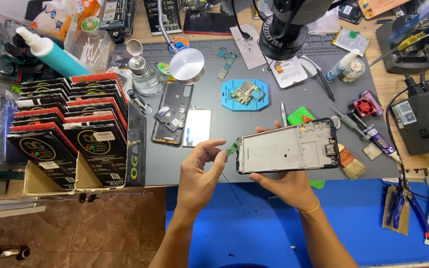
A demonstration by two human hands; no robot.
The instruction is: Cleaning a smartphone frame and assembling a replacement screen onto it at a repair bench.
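Note:
My right hand (285,184) holds an opened phone frame (289,147) from below, silver inner plate facing up, above the front edge of the grey work mat (214,164). My left hand (200,174) pinches a small green circuit board (233,147) at the frame's left end. A thin black wire hangs down below that end. A second black phone frame (173,119) and a white panel (196,127) lie on the mat to the left.
A blue holder with a circuit board (245,93) sits mid-mat, under a microscope head (284,30). Stacked black-and-red boxes (70,129) stand left. A brush (349,162), tweezers (284,114), glue tube (379,140) and pliers (397,203) lie right. A glass bottle (145,77) stands behind.

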